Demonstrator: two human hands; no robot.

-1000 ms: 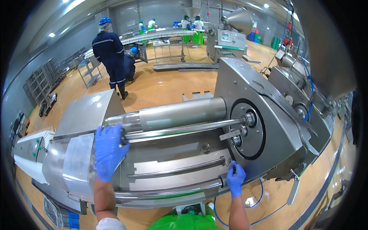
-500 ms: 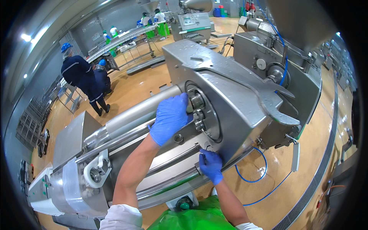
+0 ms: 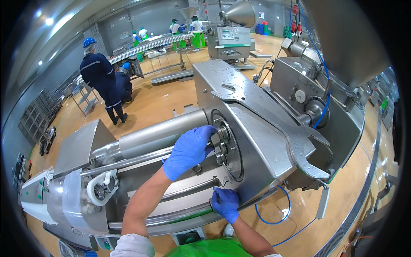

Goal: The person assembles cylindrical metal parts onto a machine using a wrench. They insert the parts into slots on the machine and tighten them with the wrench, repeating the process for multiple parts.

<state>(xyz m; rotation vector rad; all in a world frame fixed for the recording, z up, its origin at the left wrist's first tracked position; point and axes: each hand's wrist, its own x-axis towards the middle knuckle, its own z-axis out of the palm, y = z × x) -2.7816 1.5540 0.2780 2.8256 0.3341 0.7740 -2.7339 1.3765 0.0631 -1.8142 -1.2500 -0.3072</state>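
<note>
My left hand (image 3: 188, 150), in a blue glove, has its thumb and fingers closed on a steel threaded fitting (image 3: 221, 134). That fitting is the upper one on a round plate (image 3: 233, 154) set in the side of a steel machine housing (image 3: 261, 132). More steel fittings (image 3: 221, 159) sit just below it. My right hand (image 3: 225, 203), also gloved in blue, is curled by the near lower edge of the machine, next to the end of a steel rail (image 3: 188, 207). What its fingers hold, if anything, is hidden.
A large open-ended wrench (image 3: 278, 124) lies on the wet housing top. A steel cylinder (image 3: 162, 128) runs leftward from the housing. Blue hose (image 3: 289, 210) loops on the floor to the right. Two people in dark blue (image 3: 97, 77) are at the far left; others work by a conveyor (image 3: 150, 45).
The view has shifted, so the machine sits lower in the picture. My left hand stays at the upper fitting, and my right hand stays by the machine's lower edge.
</note>
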